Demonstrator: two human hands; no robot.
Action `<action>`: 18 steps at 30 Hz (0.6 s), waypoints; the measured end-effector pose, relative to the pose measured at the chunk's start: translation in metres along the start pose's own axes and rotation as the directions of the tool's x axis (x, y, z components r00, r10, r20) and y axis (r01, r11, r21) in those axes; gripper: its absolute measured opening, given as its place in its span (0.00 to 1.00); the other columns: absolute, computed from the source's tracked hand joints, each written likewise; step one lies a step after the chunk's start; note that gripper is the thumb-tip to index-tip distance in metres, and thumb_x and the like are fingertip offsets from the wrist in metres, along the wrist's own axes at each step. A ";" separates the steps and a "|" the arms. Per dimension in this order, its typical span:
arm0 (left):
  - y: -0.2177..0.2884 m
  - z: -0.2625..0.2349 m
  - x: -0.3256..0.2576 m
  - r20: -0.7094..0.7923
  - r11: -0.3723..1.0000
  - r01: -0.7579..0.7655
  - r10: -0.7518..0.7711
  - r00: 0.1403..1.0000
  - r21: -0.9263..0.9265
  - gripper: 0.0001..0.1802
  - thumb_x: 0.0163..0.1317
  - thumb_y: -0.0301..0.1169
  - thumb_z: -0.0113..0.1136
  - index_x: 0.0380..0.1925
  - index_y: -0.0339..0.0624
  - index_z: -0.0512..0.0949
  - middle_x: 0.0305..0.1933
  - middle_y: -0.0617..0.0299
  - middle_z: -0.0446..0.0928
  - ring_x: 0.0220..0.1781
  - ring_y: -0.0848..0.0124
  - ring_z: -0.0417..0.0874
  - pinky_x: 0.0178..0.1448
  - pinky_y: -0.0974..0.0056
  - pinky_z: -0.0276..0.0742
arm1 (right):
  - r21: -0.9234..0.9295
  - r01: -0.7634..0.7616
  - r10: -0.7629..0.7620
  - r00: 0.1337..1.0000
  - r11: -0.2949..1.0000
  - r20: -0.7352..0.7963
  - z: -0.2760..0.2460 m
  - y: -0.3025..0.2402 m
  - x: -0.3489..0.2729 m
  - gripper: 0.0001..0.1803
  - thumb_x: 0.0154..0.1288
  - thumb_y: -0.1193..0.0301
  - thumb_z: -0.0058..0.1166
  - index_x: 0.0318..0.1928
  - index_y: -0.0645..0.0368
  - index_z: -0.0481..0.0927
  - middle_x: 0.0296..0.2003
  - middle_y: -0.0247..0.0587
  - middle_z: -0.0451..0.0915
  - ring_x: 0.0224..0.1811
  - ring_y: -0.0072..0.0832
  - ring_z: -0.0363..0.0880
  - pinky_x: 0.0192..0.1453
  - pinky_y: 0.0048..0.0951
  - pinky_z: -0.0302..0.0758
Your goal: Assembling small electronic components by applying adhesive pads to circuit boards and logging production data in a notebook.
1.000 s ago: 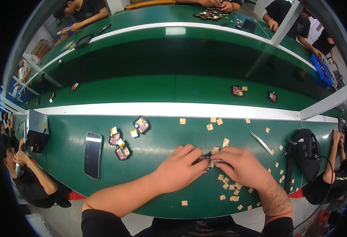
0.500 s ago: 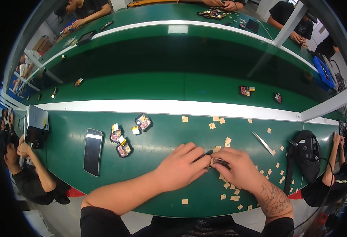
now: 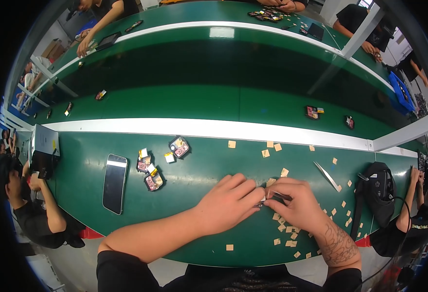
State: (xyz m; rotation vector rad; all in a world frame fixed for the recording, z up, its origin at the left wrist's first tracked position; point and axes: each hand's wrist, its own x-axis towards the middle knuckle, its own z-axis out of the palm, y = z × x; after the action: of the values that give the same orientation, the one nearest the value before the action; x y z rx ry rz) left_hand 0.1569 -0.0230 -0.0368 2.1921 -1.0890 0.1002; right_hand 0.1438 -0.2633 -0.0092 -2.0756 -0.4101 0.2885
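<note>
- I see a small dark part (image 3: 264, 198) pinched between both hands, low over the near green table (image 3: 209, 165) just right of its middle; it is too small and too covered for me to tell its shape.
- My left hand (image 3: 228, 207) lies knuckles up with its fingertips clenched on the left end of that part.
- My right hand (image 3: 299, 204) meets it from the other side, its grip closed on the same part, with a thin silvery sliver showing by the thumb; a tattoo runs along that forearm.
- Small tan squares (image 3: 284, 228) lie scattered on the table around and under the right hand, with more toward the far edge.
- A pair of metal tweezers (image 3: 327, 176) lies slantwise to the right, apart from the hands.
- Further right a black bag (image 3: 382, 192) rests at the table's end.
- To the left sit three small dark trays with pinkish contents (image 3: 153, 168), near each other, and beyond them a dark phone (image 3: 114, 183) lying flat.
- A white rail (image 3: 214, 129) borders the table's far side; behind it I see more green benches in rows.
- Other people sit at the left and right ends and at the far benches.
</note>
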 end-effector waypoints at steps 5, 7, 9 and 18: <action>0.001 -0.002 0.000 0.002 1.000 0.011 -0.011 1.000 -0.023 0.19 0.61 0.33 0.77 0.47 0.44 0.77 0.47 0.59 0.78 0.50 0.55 0.79 0.54 0.52 0.78 | -0.126 -0.039 0.039 0.999 0.991 -0.007 0.003 -0.015 0.001 0.09 0.65 0.80 0.70 0.45 0.63 0.90 0.38 0.45 0.89 0.35 0.44 0.89 0.41 0.37 0.85; 0.002 -0.003 0.000 -0.008 1.000 0.017 -0.017 1.000 -0.022 0.20 0.60 0.32 0.77 0.47 0.42 0.77 0.47 0.58 0.78 0.50 0.54 0.79 0.55 0.52 0.78 | -0.162 -0.016 0.014 1.000 0.987 -0.014 0.005 -0.015 0.003 0.08 0.65 0.79 0.70 0.45 0.62 0.90 0.37 0.46 0.88 0.34 0.46 0.89 0.40 0.38 0.85; 0.002 -0.003 0.001 0.004 0.999 0.029 -0.029 1.000 -0.038 0.21 0.60 0.32 0.77 0.47 0.42 0.76 0.47 0.57 0.78 0.49 0.53 0.79 0.54 0.51 0.78 | -0.165 -0.023 0.023 1.000 0.986 -0.001 0.006 -0.016 0.009 0.08 0.65 0.79 0.70 0.44 0.62 0.90 0.37 0.47 0.89 0.34 0.47 0.89 0.40 0.39 0.84; 0.005 -0.001 0.000 0.034 0.998 0.038 -0.039 0.999 0.044 0.20 0.59 0.34 0.79 0.51 0.48 0.84 0.46 0.60 0.77 0.48 0.57 0.79 0.52 0.53 0.80 | 0.159 -0.076 0.095 0.989 0.984 -0.114 -0.007 0.008 0.006 0.10 0.65 0.81 0.68 0.47 0.60 0.88 0.36 0.36 0.88 0.33 0.23 0.84 0.34 0.25 0.74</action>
State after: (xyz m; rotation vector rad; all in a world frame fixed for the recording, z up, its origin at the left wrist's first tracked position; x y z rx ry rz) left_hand 0.1531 -0.0248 -0.0334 2.2603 -1.0726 0.0696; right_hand 0.1531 -0.2701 -0.0130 -1.9494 -0.2184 0.2358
